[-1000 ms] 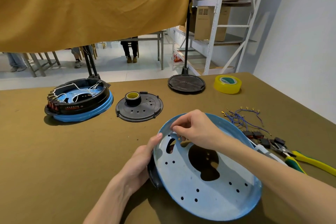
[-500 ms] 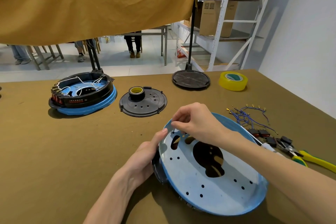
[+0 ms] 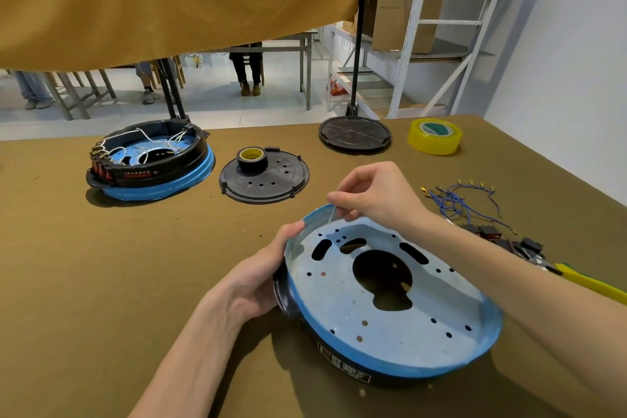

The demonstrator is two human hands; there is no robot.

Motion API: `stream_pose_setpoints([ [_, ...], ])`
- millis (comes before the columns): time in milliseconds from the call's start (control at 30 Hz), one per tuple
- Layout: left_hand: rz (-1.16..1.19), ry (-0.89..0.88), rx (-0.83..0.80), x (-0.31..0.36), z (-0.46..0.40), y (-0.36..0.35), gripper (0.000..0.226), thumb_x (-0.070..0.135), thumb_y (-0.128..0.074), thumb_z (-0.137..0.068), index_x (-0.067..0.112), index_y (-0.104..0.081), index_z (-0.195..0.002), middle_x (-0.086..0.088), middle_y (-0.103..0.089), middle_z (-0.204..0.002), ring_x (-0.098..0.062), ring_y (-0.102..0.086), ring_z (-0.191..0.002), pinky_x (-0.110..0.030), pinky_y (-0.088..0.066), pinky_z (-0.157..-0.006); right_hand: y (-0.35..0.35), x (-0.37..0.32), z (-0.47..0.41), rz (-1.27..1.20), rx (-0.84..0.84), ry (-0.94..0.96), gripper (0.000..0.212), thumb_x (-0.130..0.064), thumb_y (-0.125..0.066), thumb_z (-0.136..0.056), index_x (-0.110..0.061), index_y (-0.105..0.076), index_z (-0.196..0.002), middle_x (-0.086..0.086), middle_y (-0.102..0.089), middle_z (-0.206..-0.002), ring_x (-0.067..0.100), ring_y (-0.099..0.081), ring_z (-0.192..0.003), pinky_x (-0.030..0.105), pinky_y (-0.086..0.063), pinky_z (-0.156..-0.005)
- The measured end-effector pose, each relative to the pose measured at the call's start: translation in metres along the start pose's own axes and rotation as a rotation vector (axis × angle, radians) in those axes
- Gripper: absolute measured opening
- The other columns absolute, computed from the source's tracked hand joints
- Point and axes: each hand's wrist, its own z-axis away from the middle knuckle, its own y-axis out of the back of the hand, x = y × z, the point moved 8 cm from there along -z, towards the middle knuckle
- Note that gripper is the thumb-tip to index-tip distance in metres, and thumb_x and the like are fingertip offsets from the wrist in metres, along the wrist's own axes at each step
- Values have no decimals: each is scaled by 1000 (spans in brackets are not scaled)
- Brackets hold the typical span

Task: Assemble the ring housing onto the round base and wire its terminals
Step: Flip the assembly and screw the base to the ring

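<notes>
A pale blue round base with several holes and a large cut-out lies tilted in front of me on a black ring housing, whose edge shows at the base's left and front. My left hand grips the left side of base and housing, thumb on the blue rim. Above the base's far rim, my right hand pinches a thin, pale strand that runs down to the base; I cannot tell what the strand is.
A wired black housing on a blue base sits at the far left. Beside it is a black disc carrying a black tape roll. A stand foot and yellow tape lie farther back. Blue wires, switches and yellow-handled pliers are at the right.
My right hand has lifted from the base's holes to above its far rim, drawing the thin strand up. The base has tipped slightly. My left hand keeps its grip.
</notes>
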Motion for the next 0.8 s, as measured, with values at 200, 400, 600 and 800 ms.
stream_pose_setpoints([
  [200,34,8,-21,-2,2,8,77,71,-83,-57,12,-78,-107,-17,-76,-104,-30,-73,-87,-41,-59,-79,7,-18,-1,-88,-116,-73,9,-7,-83,-83,-1,-77,-88,13,-78,-78,24,-78,-75,24,-62,-65],
  [400,-68,-76,-85,4,4,-1,54,74,-75,-64,35,-81,-100,-10,-79,-103,-21,-77,-87,-34,-61,-75,2,-39,7,102,-169,122,8,-9,-84,-83,-4,-78,-84,8,-78,-74,20,-78,-71,24,-62,-64],
  [600,-71,-86,-78,5,6,-2,52,70,-70,-65,29,-83,-95,-9,-80,-101,-18,-77,-81,-27,-60,-64,-11,-50,19,298,-130,335,6,-12,-83,-86,-8,-79,-85,1,-77,-76,9,-75,-67,30,-64,-68],
  [800,-108,-84,-114,5,5,-5,48,72,-69,-62,32,-84,-84,-5,-80,-90,-15,-77,-75,-25,-59,-60,-15,-53,27,326,-94,431,5,-10,-83,-85,-11,-78,-84,-2,-75,-76,6,-72,-67,23,-61,-68],
])
